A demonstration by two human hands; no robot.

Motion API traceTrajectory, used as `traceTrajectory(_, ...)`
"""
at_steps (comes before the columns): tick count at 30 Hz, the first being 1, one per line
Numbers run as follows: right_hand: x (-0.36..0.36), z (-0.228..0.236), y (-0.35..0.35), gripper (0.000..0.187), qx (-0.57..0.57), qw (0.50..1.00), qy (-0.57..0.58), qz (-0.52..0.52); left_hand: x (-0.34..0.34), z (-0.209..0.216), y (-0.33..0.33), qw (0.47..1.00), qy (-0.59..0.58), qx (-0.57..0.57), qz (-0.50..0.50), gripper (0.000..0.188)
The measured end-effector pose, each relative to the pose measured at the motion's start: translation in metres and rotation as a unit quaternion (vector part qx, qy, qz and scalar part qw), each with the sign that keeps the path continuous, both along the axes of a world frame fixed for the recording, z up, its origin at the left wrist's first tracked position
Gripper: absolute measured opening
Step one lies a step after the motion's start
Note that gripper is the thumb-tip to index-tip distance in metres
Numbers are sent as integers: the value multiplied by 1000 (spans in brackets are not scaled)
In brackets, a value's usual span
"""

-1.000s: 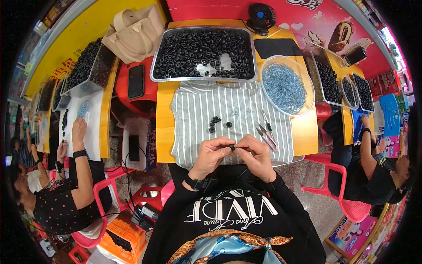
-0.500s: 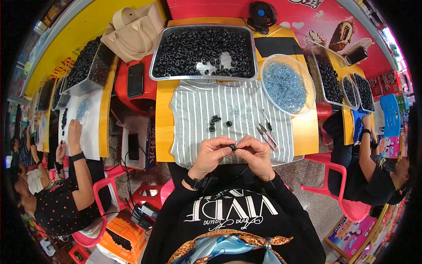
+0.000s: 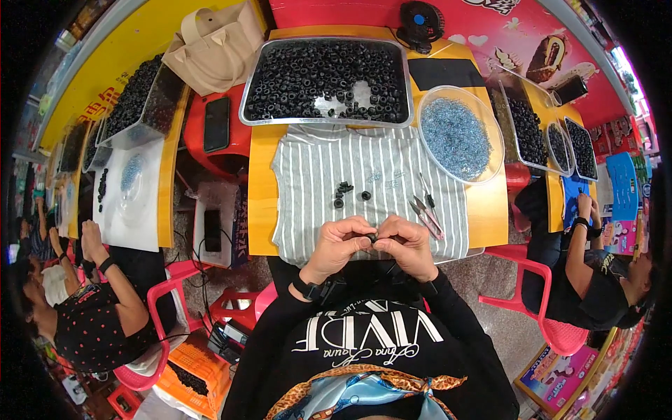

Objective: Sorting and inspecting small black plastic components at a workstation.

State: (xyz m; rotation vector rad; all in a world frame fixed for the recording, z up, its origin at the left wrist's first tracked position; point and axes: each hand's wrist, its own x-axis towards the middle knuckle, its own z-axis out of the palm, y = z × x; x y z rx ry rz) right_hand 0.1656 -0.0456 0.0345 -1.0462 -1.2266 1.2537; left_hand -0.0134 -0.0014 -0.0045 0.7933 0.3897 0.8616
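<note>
My left hand [image 3: 341, 243] and my right hand [image 3: 404, 245] meet over the near edge of a grey, white-striped cloth [image 3: 308, 175]. Fingertips of both pinch a small black ring-shaped part [image 3: 371, 238], mostly covered by the fingers. Beyond them on the cloth lie several loose black rings [image 3: 343, 189] and a single black ring [image 3: 366, 196]. Right of these rest pink-handled scissors [image 3: 428, 219] and a thin tool with a black handle [image 3: 429, 200]. A few tiny clear-blue pieces [image 3: 378, 176] are scattered farther up the cloth.
A clear tray [image 3: 245, 112] full of black rings stands at the back. To its right is a round tub [image 3: 498, 147] of small bluish pieces. A fan [image 3: 420, 26], a beige bag [image 3: 210, 59] and a phone [image 3: 217, 124] sit behind. Co-workers sit at tables left and right.
My hands stay together on the black part, with only small finger movement. The left co-worker's hands have drawn back from the table and come together. The right co-worker's hands have shifted slightly.
</note>
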Motion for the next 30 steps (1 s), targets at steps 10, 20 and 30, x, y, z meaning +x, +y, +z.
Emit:
traceTrajectory(10, -3, 7, 2, 14, 22, 996, -83, -25, 1, 6, 2, 999, 27, -7, -19, 23)
traceTrajectory(20, 0, 9, -1, 20, 29, 994, -102, -36, -2, 6, 0, 999, -13, -30, -42, 28)
traceTrajectory(30, -6, 21, -5, 23, 93, 972, -200, -74, 1, 15, -9, 989, -58, -126, -42, 27)
